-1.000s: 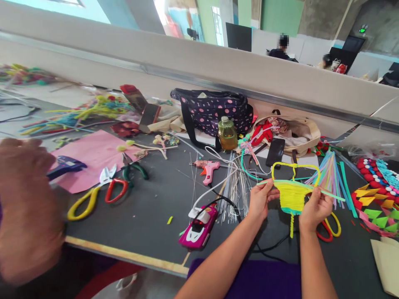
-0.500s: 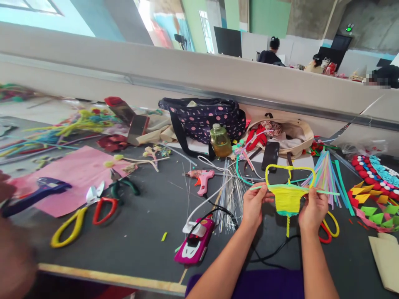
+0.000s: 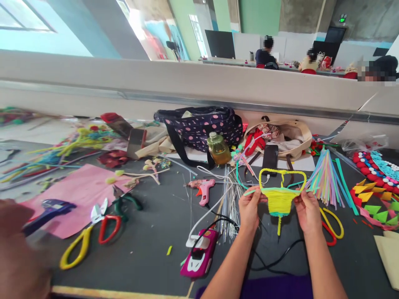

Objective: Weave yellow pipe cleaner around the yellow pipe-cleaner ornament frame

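Observation:
Between my two hands, above the table, hangs a yellow pipe-cleaner shape (image 3: 279,202). It has a wrapped body, an open loop on top, a twisted stem below and a thin green band near its bottom. A pale green strip (image 3: 282,190) lies across its upper edge. My left hand (image 3: 250,206) pinches the strip at the left side of the shape. At the right side my right hand (image 3: 308,211) grips the strip with thumb and fingers. Beside my right hand lie scissors with red and yellow handles (image 3: 339,232), partly covered by that hand.
A pink glue gun (image 3: 205,191), a magenta power block (image 3: 199,259) and wire stems (image 3: 232,207) lie left of my hands. Behind are a bottle (image 3: 219,150), a phone (image 3: 270,160) and bags. Pastel strips (image 3: 327,178) fan out rightward. A blurred co-worker's hand (image 3: 18,245) is at far left.
The view has shifted, so the table things sit a little lower. My hands and the yellow shape appear slightly further left. Less of the strip sticks out past my right hand.

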Demonstrator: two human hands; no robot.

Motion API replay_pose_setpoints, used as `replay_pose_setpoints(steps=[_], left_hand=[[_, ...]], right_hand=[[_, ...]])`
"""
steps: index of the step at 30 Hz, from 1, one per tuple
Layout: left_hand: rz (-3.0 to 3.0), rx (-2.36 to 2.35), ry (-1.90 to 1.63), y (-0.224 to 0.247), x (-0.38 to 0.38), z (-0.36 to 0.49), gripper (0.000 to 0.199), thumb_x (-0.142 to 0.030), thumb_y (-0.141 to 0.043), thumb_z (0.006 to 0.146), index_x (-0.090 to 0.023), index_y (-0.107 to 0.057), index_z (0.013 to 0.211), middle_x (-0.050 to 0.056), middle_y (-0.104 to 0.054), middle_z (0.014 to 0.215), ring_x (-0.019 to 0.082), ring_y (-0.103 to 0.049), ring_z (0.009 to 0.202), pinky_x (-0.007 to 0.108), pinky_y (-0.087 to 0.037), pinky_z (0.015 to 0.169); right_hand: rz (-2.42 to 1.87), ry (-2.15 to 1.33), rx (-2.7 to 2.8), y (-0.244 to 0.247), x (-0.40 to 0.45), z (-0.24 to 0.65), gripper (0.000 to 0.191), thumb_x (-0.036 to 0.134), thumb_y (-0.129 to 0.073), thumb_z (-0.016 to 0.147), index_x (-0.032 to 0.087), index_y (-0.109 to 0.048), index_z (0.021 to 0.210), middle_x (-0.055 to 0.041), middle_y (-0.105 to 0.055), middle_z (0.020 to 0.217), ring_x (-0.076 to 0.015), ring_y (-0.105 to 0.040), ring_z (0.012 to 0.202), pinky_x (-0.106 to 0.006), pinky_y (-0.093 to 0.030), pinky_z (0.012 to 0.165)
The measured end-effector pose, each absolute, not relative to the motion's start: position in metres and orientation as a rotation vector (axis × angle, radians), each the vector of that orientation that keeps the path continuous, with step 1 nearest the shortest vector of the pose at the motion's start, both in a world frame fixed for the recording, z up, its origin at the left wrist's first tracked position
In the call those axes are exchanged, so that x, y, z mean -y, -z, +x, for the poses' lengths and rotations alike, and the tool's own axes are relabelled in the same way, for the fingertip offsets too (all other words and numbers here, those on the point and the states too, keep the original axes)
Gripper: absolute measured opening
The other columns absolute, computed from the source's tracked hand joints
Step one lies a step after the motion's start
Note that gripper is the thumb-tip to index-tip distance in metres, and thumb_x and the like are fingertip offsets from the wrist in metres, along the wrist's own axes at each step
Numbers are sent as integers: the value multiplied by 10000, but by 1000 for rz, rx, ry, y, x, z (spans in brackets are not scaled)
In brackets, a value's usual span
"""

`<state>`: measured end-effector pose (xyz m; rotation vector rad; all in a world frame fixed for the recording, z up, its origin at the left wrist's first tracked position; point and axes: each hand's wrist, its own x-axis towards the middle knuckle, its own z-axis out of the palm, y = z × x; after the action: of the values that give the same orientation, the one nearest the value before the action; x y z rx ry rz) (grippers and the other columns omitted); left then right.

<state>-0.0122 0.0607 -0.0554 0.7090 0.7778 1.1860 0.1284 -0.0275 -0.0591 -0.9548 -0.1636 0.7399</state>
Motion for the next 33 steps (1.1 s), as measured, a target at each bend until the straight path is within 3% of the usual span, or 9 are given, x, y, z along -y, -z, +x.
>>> replay_pose_setpoints(steps=[8,22,28,33], left_hand=[[738,-832,-1191,70,-64,-9,332,-369,-788,635,-131,-667,833,14,-663,610,132,-615,516,243,-515,513],[637,-795,-1187,86,-73,-3,324,-362,-797,629,-140,-674,830,19,-676,662,104,-607,525,216,-493,533],[602,-842,-1203,86,-74,-1,341,-365,-806,610,-133,-674,822,8,-655,634,90,-581,498,211,-483,519],[593,-838,-1195,82,-70,0,363,-366,-812,597,-128,-655,823,14,-660,638,104,-598,515,225,-496,529]], right_hand=[[-1110,-717,68,77,23,133,342,373,-833,567,189,-623,765,48,-605,620,-102,-583,567,-187,-429,476],[-1026,-797,46,85,14,133,310,313,-824,560,190,-617,756,31,-647,744,-88,-561,596,-217,-458,554],[-1202,-737,94,87,13,130,340,382,-794,585,201,-596,794,52,-606,661,-116,-598,614,-189,-397,477],[-1179,-659,101,85,13,132,342,366,-795,565,176,-591,763,34,-613,651,-125,-599,594,-214,-421,500]])
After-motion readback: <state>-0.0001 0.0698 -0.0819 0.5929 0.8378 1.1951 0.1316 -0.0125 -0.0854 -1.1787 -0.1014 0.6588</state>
